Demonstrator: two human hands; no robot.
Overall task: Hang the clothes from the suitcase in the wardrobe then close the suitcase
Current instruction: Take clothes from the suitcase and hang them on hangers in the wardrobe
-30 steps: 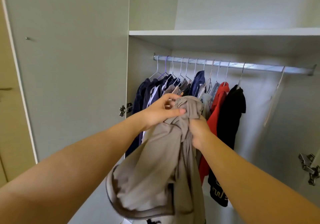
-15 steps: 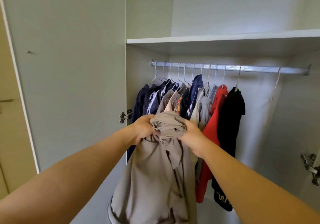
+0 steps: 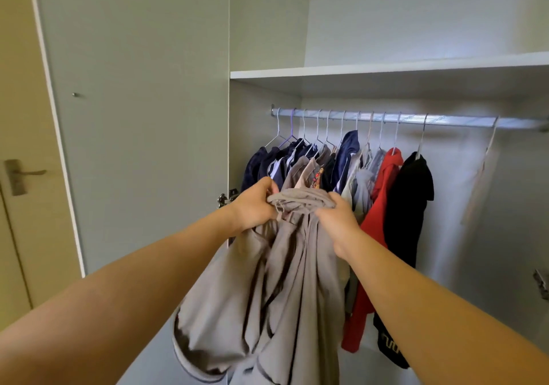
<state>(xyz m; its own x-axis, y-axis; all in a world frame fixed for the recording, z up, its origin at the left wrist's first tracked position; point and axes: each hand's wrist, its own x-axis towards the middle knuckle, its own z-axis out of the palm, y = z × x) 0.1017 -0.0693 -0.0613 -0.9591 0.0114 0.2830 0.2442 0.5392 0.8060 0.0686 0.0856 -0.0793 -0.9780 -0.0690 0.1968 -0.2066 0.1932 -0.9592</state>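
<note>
Shirt [image 3: 285, 280] is bunched up between both fists: left hand [image 3: 255, 206] and right hand [image 3: 335, 218] each clutch its top, rest droops below them. Rail [image 3: 445, 120] sits above and beyond the hands. I'd open that bunched top out before hooking anything.

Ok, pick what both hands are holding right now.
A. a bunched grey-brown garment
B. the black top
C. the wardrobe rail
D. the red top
A: the left hand and the right hand both grip the gathered top of the grey-brown garment, which hangs down between the arms, below the rail.
</note>
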